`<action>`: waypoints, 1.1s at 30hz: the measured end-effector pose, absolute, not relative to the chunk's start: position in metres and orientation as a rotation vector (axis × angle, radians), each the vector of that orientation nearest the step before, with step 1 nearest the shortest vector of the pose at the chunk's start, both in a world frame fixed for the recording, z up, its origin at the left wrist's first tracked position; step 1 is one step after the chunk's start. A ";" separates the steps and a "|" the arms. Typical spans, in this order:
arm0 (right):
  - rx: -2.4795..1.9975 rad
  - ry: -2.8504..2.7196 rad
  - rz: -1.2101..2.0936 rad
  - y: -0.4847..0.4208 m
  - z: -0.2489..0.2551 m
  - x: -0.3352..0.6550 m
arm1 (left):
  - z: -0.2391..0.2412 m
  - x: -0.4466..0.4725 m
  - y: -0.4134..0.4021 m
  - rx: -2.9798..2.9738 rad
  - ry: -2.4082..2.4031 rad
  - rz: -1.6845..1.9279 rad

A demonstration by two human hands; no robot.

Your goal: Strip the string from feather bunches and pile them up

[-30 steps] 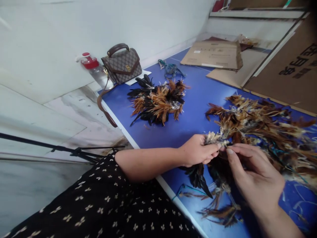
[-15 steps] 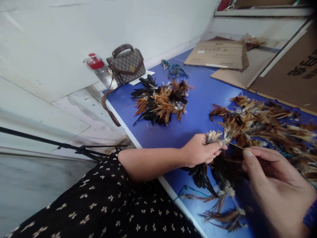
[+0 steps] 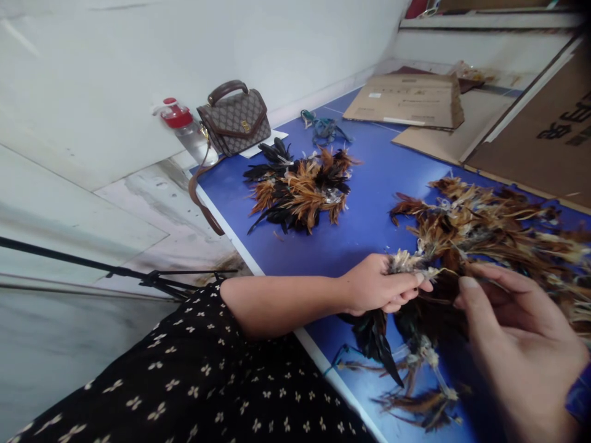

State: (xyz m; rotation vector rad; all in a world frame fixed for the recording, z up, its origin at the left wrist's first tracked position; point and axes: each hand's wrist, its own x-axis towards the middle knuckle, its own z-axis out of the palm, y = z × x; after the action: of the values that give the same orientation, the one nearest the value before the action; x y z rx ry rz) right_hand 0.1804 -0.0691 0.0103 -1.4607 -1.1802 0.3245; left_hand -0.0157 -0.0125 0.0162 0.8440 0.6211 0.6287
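Observation:
My left hand (image 3: 376, 286) is closed around a bundle of dark and tan feathers (image 3: 402, 263); black feather tips (image 3: 375, 337) hang below the fist. My right hand (image 3: 512, 335) hovers just to the right, thumb and fingers curled toward a thin strand at the bundle's pale fluffy end. Whether the fingers actually pinch that strand is unclear. A large heap of brown and tan feathers (image 3: 489, 231) spreads across the blue table (image 3: 364, 203) behind both hands. A smaller pile of black and orange feathers (image 3: 300, 187) lies farther back on the left.
A brown patterned handbag (image 3: 233, 120) and a red-capped water bottle (image 3: 184, 129) stand at the table's far left corner. Teal cord (image 3: 323, 128) lies beyond the small pile. Flattened cardboard boxes (image 3: 406, 101) cover the back right. Loose feathers (image 3: 418, 403) lie near the table's front edge.
My right hand drew away to the right from the bundle, then came back a little toward it. My left hand stayed in place gripping the feathers.

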 end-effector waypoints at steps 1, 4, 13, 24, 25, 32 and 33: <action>-1.416 -1.293 0.229 -0.071 0.011 0.179 | 0.014 -0.015 -0.013 0.865 0.647 0.639; -1.313 -1.603 -0.020 -0.073 0.013 0.175 | 0.008 -0.015 -0.012 0.978 0.695 0.672; -1.226 -1.792 -0.179 -0.067 0.000 0.179 | -0.009 -0.015 -0.011 1.175 0.734 0.685; -1.169 -1.893 -0.212 -0.068 -0.008 0.188 | -0.002 -0.017 -0.013 1.184 0.760 0.666; -1.172 -1.885 -0.210 -0.069 -0.009 0.188 | -0.001 -0.017 -0.013 1.184 0.761 0.660; -1.212 -1.831 -0.201 -0.070 -0.005 0.182 | -0.003 -0.017 -0.014 1.215 0.740 0.702; -1.214 -1.828 -0.196 -0.069 -0.003 0.181 | -0.003 -0.017 -0.014 1.229 0.737 0.708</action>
State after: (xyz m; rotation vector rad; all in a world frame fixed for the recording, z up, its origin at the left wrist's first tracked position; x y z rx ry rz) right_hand 0.1810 -0.0693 -0.0035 -1.2138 -1.8285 -0.1961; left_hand -0.0170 -0.0138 -0.0029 1.2292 0.7366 0.7077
